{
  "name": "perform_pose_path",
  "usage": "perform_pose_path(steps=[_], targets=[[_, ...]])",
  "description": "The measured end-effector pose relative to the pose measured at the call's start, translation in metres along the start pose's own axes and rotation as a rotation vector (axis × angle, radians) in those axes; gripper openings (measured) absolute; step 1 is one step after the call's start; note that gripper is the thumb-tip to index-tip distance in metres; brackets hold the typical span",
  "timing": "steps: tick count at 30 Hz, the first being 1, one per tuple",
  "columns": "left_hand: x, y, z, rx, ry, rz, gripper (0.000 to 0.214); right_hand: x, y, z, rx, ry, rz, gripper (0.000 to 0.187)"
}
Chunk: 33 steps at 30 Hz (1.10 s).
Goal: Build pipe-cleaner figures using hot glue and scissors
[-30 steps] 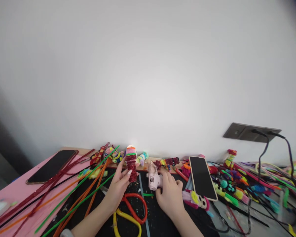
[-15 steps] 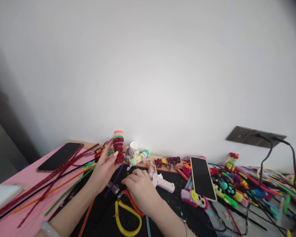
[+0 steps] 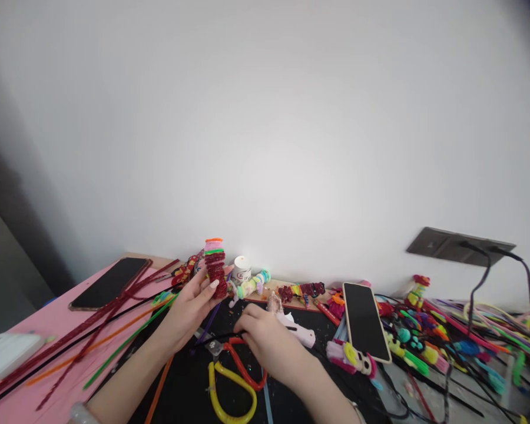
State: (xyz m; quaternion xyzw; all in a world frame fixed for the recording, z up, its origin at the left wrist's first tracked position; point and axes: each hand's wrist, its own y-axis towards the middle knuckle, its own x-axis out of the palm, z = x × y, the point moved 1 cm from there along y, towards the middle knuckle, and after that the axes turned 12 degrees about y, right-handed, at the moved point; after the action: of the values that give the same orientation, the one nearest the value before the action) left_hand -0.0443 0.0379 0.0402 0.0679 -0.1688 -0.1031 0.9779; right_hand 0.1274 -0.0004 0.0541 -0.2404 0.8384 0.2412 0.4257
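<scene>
My left hand point(image 3: 193, 303) is closed around an upright tube of wound pipe cleaners point(image 3: 216, 272), dark red glitter below with green, pink and orange bands on top. My right hand point(image 3: 265, 338) is closed, fingertips pinching a thin black pipe cleaner point(image 3: 221, 337) whose end sticks out to the left over the scissors. The scissors point(image 3: 233, 391), with one red and one yellow handle loop, lie on the black mat just below my right hand. A pale pink glue gun point(image 3: 301, 334) lies beyond that hand, partly hidden by it.
Loose pipe cleaners point(image 3: 128, 330) cross the pink surface at left, beside a dark phone point(image 3: 110, 284). A paper cup point(image 3: 241, 270) and a pastel pipe-cleaner figure point(image 3: 252, 285) stand near the wall. At right are another phone point(image 3: 365, 321), a heap of colourful pieces and a socket point(image 3: 459, 244) with cables.
My right hand has moved slightly right and up off the scissors, and a black pipe cleaner now shows at its fingertips. My left hand still holds the wound tube.
</scene>
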Motion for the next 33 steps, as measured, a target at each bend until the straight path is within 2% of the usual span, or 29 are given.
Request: perform_pose_path(steps=[4,9,11,14,19,25,28,33], targets=[[0.003,-0.001,-0.005,-0.051,0.038,-0.017,0.043,-0.020,-0.023,0.018,0.024,0.155,0.141,0.008],[0.019,-0.010,-0.025,-0.155,-0.044,-0.092,0.037,-0.025,-0.040,0.044,0.089,0.220,0.524,0.019],[0.028,-0.015,-0.032,-0.213,-0.105,-0.148,0.031,-0.024,-0.046,0.050,0.088,0.229,0.610,0.026],[0.037,-0.022,-0.040,-0.299,-0.169,-0.220,0.028,-0.023,-0.053,0.052,0.120,0.229,0.612,0.032],[0.041,-0.029,-0.051,-0.419,-0.284,-0.279,0.027,-0.026,-0.059,0.047,0.217,0.163,0.651,0.024],[0.042,-0.029,-0.066,-0.479,-0.436,-0.325,0.028,-0.025,-0.056,0.034,0.160,0.243,0.701,0.023],[0.043,-0.028,-0.068,-0.508,-0.474,-0.340,0.028,-0.024,-0.056,0.028,0.170,0.266,0.688,0.025],[0.044,-0.027,-0.067,-0.534,-0.492,-0.342,0.024,-0.019,-0.058,0.022,0.323,0.147,0.597,0.024]])
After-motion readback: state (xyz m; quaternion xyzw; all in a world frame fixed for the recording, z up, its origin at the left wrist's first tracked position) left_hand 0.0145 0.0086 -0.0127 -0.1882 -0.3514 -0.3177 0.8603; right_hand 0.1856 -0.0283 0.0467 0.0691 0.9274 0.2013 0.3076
